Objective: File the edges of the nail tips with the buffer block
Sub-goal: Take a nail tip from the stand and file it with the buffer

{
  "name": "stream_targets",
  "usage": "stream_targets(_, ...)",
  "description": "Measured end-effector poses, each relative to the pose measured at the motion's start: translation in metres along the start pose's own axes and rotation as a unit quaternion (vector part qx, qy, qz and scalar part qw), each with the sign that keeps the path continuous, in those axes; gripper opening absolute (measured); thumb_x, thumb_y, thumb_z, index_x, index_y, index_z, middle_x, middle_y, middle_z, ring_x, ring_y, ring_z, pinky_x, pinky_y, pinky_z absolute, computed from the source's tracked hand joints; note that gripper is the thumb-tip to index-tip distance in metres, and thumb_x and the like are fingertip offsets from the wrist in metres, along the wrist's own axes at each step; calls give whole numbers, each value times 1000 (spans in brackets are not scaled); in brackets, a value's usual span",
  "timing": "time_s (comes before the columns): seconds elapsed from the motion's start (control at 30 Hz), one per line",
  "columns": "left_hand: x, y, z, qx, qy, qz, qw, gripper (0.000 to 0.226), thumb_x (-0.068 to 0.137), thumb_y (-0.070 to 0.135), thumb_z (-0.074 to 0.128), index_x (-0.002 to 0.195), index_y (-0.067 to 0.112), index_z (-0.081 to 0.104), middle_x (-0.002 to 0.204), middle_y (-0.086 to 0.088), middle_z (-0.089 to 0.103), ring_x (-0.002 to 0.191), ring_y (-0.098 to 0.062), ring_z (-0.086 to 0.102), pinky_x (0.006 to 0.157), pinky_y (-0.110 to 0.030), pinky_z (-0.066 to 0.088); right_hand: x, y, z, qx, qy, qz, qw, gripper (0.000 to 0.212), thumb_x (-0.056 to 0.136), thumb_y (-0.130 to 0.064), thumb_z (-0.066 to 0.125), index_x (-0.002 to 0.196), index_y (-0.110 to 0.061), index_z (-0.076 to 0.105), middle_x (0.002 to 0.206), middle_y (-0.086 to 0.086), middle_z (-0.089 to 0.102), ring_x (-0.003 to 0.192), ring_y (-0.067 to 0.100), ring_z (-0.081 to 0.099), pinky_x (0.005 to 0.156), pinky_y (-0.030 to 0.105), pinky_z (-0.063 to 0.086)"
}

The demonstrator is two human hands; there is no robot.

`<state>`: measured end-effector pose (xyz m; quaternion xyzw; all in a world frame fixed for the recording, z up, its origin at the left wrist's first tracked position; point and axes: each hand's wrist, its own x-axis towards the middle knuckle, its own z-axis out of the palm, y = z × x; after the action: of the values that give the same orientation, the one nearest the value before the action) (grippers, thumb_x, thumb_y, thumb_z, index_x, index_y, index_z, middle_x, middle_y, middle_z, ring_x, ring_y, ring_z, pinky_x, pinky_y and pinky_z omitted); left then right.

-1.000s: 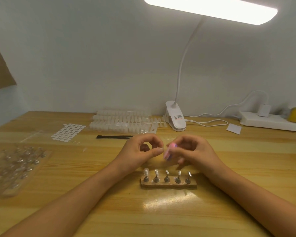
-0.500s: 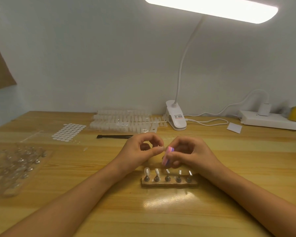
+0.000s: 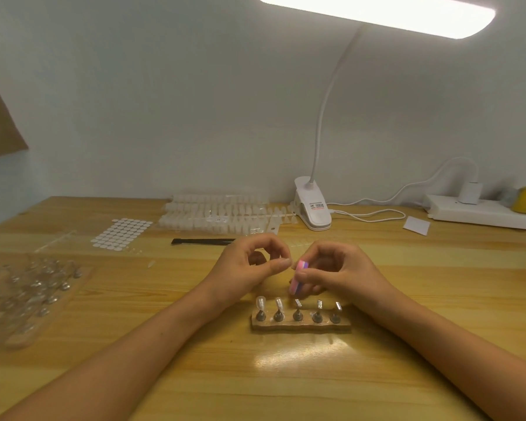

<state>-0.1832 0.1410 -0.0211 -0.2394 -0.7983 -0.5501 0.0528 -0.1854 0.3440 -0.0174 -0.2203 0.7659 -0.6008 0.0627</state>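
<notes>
Here the right hand [image 3: 342, 273] is above the middle of the tabletop [image 3: 286, 378], its fingers [image 3: 308, 274] curled round a pink and purple buffer block [image 3: 298, 276], which stands tilted with its upper end just beside the fingertips of the left hand [image 3: 246, 265]. The left hand's fingers are curled too, thumb and forefinger pinched tip to tip; whether a nail tip sits between them is too small to tell. Just in front of both hands, nearer the person, a wooden stand [image 3: 301, 326] lies on the tabletop with 5 upright pegs in a row; the 2 left pegs carry clear nail tips [image 3: 260, 302], and the other 3 show only small pale tops. The buffer block's lower end hangs just above the 3rd peg. Farther back lie strips of unused tips [image 3: 216, 214], a sheet of white dots [image 3: 122, 233] and a black stick [image 3: 201, 241], partly hidden behind the left hand. A clear tray of small shiny pieces [image 3: 28, 296] sits at the left edge. A white clip lamp [image 3: 313, 209], a white card [image 3: 416, 225] and a power strip [image 3: 480, 212] stand toward the back right.
</notes>
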Motion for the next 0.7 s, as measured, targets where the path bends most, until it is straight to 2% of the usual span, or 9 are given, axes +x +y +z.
stream_targets(0.1,0,0,1,21,-27,5,999,3,88,17,69,87,20,69,87,-1,63,71,-5,52,63,-18,43,0,0,-3,46,54,-8,997,31,77,-25,73,97,-2,67,87,12,76,82,28,75,71,32,63)
stream_targets(0.17,-1,0,2,18,-30,4,999,7,87,18,69,85,24,69,87,3,64,73,-3,53,65,-18,45,1,1,-7,79,96,3,992,34,77,-26,72,99,-1,66,88,12,77,84,29,75,73,35,63)
stream_targets(0.23,0,-1,0,-1,-9,0,1000,6,88,17,68,86,22,68,85,9,64,80,-3,57,72,-22,49,0,0,-5,45,38,13,998,29,78,-21,74,97,-1,66,87,13,76,82,30,75,70,31,62)
stream_targets(0.3,0,-1,-1,1,-8,-3,1000,3,88,18,68,87,20,68,85,8,63,79,-5,57,70,-23,48,-1,0,1,4,-4,1,1000,24,79,-19,75,94,-3,67,86,13,76,80,29,75,67,28,61)
stream_targets(0.43,-2,1,2,48,-61,5,997,12,87,16,70,84,27,68,88,8,62,70,2,51,64,-14,44,1,1,-6,83,112,-10,990,34,76,-26,72,98,0,66,88,13,76,83,29,75,70,28,62)
stream_targets(0.47,-2,1,2,42,-53,8,998,12,87,15,69,83,27,68,88,8,63,71,3,52,65,-14,45,1,1,-8,84,104,-4,991,34,76,-25,72,98,0,66,89,13,76,84,30,75,71,28,62)
stream_targets(0.57,0,0,-2,-4,-6,-11,1000,3,88,18,68,87,20,68,86,8,64,77,-1,57,69,-17,47,-1,1,-1,1,-9,-6,1000,24,80,-18,74,96,-2,66,88,13,76,83,28,75,69,28,61)
stream_targets(0.6,0,0,-2,-3,-7,-15,1000,1,88,20,68,87,19,69,86,7,64,77,-3,57,69,-18,48,-1,1,1,-2,-12,-13,1000,23,80,-17,75,96,-2,67,88,13,76,83,28,75,70,29,61)
stream_targets(0.7,-1,0,-1,9,-26,-15,1000,3,86,21,70,85,24,70,89,3,64,72,-4,53,65,-16,46,-1,2,-4,59,84,-27,994,27,79,-21,72,98,-4,67,90,11,77,86,26,75,73,29,62)
